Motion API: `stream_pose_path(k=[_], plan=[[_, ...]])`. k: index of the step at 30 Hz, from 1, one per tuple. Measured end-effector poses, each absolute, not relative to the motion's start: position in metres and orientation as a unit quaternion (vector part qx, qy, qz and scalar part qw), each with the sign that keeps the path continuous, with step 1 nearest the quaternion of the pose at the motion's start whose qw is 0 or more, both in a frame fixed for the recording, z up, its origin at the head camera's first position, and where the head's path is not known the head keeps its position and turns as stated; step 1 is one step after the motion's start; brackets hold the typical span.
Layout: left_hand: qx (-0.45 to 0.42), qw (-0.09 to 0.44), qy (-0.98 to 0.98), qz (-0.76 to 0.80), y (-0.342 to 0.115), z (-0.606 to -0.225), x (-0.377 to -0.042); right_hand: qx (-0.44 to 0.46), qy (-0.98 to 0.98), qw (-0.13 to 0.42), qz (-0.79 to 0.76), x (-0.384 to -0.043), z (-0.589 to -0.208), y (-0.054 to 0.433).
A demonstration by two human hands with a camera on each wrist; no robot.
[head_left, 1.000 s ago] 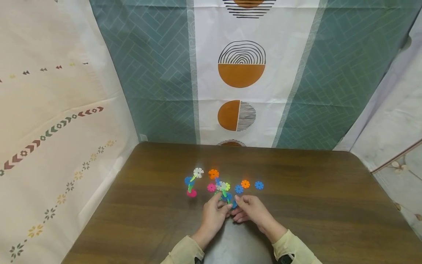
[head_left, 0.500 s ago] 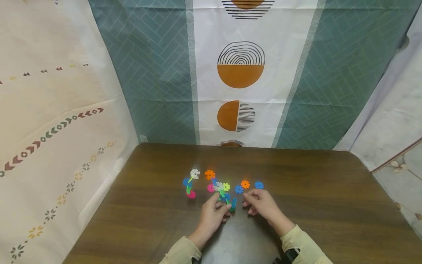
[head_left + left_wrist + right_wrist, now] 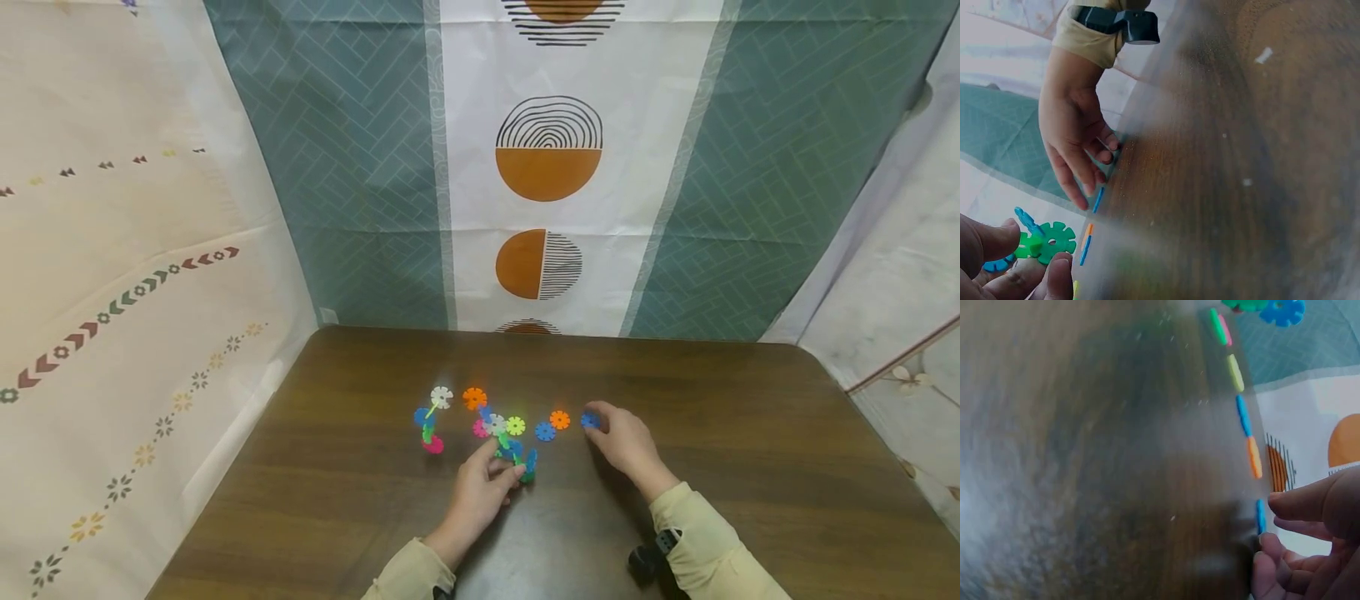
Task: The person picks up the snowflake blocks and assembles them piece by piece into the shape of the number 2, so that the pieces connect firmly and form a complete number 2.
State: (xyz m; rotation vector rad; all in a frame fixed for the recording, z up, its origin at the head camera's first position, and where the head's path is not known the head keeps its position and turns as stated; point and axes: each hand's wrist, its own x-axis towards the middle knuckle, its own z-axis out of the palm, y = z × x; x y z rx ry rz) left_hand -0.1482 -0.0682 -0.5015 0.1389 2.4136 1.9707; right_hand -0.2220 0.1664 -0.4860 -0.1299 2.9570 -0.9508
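Note:
My left hand (image 3: 478, 490) pinches a joined chain of plastic snowflake discs, seen in the left wrist view as a green disc (image 3: 1060, 244) with blue discs (image 3: 1027, 220) slotted on around it. Part of the chain is hidden behind the fingers. Over at the right, my right hand (image 3: 626, 437) reaches a single blue snowflake disc (image 3: 590, 420) lying flat on the table. Its thumb (image 3: 1294, 501) and fingertips stand at opposite edges of that blue disc in the right wrist view; whether they touch it is unclear.
Loose blue (image 3: 545, 431), orange (image 3: 559, 419) and yellow-green (image 3: 515, 426) discs lie between the hands. Farther back are an orange disc (image 3: 475, 398) and a pink disc (image 3: 480, 428). A second joined chain, topped by a white disc (image 3: 442, 397), stands left on the brown table (image 3: 337, 483).
My right hand has left the held chain and moved right to the far blue disc. My left hand keeps its pinch on the chain, almost in place.

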Motion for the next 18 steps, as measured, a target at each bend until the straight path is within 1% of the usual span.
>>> stream_pose_path(k=[4,11,18], plan=[[0.048,0.009,0.778,0.626,-0.0688,-0.5005,-0.1476,-0.033,0.959,0.03,-0.281,-0.224,-0.4881,0.1654],[0.039,0.011,0.771,0.635,-0.0679,-0.5003,-0.1483,-0.023,0.965,0.021,-0.26,-0.2258,-0.4902,0.1655],[0.041,0.007,0.77,0.636,-0.0682,-0.4972,-0.1486,-0.009,0.96,0.037,-0.277,-0.222,-0.4884,0.1676]])
